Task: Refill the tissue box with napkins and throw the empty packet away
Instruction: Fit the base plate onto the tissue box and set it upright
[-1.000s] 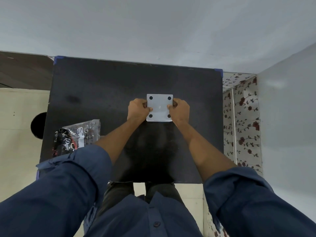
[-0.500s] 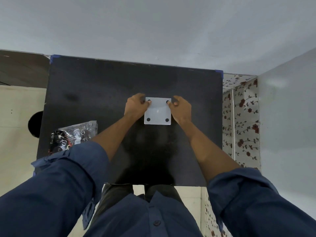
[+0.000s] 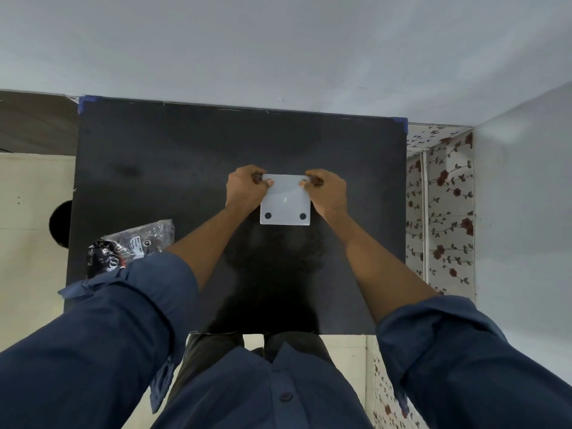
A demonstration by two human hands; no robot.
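Hands, left [image 3: 244, 188] and right [image 3: 328, 191], pinching far corners of white tissue box [image 3: 285, 201], packet [image 3: 130, 246] well left

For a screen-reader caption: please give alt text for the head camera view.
Both hands, left hand and right hand, grip the far corners of a white tissue box, its underside with round feet facing up, on a black table. A plastic napkin packet lies at the left.

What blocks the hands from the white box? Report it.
Nothing visible does. The left hand and right hand already grip the far corners of the white square plastic tissue box, underside up, on the black table. The crinkled plastic napkin packet lies apart, near the left edge.
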